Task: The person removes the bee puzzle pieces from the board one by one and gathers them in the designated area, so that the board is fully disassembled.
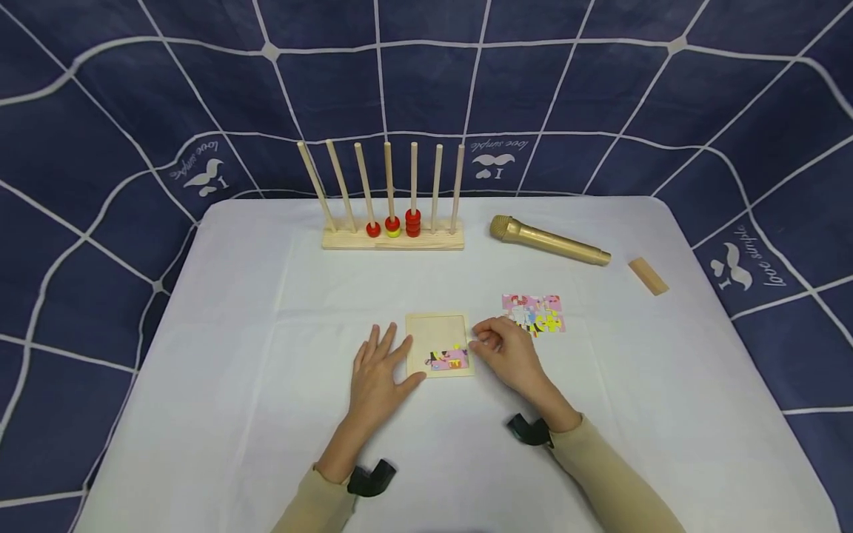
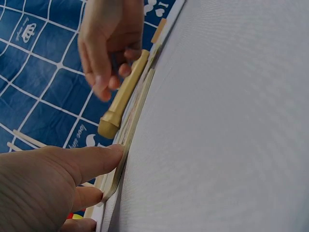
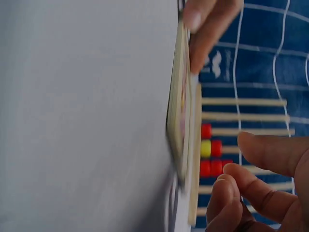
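A square wooden puzzle tray [image 1: 433, 326] lies on the white table in the head view, with joined puzzle pieces [image 1: 449, 360] along its lower right part. My left hand [image 1: 378, 379] is spread at its left side, thumb and fingertips at the rim. In the left wrist view the thumb [image 2: 96, 162] touches the tray's edge. Off the tray's right edge hovers my right hand [image 1: 512, 357], fingers loosely bent. The right wrist view shows a gap between its thumb and fingertips, with nothing in it. Beyond that hand lies a colourful patch of puzzle pieces [image 1: 533, 312], partly covered by it.
At the back stands a wooden abacus [image 1: 393, 243] with upright rods and several red and yellow beads. A gold microphone [image 1: 553, 240] lies right of it, and a small wooden block [image 1: 648, 276] farther right. Behind the table hangs a dark blue checked cloth [image 1: 426, 81].
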Available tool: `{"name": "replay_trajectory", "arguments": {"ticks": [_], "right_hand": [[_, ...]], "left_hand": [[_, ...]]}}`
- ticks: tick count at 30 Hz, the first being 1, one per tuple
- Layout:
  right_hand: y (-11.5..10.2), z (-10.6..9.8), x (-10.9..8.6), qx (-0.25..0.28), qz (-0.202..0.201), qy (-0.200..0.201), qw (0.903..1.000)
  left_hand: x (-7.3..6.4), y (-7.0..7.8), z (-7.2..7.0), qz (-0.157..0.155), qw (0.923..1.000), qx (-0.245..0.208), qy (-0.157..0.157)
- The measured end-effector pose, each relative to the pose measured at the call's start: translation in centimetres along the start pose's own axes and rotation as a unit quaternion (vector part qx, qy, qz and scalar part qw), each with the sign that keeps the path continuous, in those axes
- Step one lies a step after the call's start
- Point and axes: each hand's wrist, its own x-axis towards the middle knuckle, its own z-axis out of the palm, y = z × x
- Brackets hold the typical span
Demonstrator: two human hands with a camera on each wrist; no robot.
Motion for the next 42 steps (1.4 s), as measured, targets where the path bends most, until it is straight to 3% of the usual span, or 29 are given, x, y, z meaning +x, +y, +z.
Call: {"name": "replay_trajectory", "arguments": {"ticks": [5, 8, 19, 26, 42], "right_hand": [[-1.9, 1.9, 0.2, 0.016, -0.046, -0.061, 0.997], [-2.7, 2.7, 0.4, 0.022, -0.049, -0.077, 0.9956], [-3.3, 3.7, 0.6, -0.013, -0.014, -0.098, 0.995], [-2.9, 3.7, 0.5, -0.023, -0.007, -0.105, 0.9942], [-2.0, 3.9, 0.6, -0.038, -0.01, -0.115, 0.9926]], "left_hand": [[0.0, -0.2, 0.1, 0.004, 1.0, 0.009, 0.0], [0.0, -0.2, 0.2, 0.007, 0.9999, 0.008, 0.002], [0.0, -0.1, 0.0, -0.004, 0.9999, 0.009, -0.007], [0.0, -0.1, 0.1, 0.007, 0.9999, 0.013, 0.005], [-0.1, 0.1, -0.1, 0.005, 0.9999, 0.011, 0.0]]}}
